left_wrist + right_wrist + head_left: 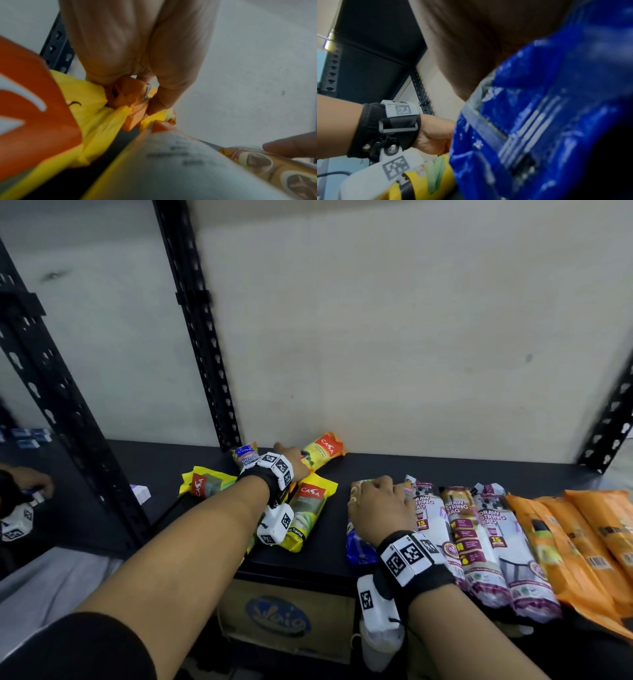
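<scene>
Several yellow CASA packs lie on the black shelf point(445, 470). My left hand point(291, 462) reaches to the back wall and pinches the orange crimped end point(126, 92) of the rearmost yellow pack point(323, 451). A second yellow pack point(308, 508) lies under that wrist, and a third point(205, 484) lies to its left. My right hand point(380, 508) lies on a blue pack point(356, 546), fingers curled over its far end, thumb on its left side. The blue pack point(539, 121) fills the right wrist view under the palm.
To the right of the blue pack lie white drawstring-bag rolls point(493, 542), then orange packs point(589, 535). Black slotted uprights point(202, 337) stand left of the packs. A cardboard box point(284, 618) sits below the shelf. Another person's hand point(30, 481) shows at the far left.
</scene>
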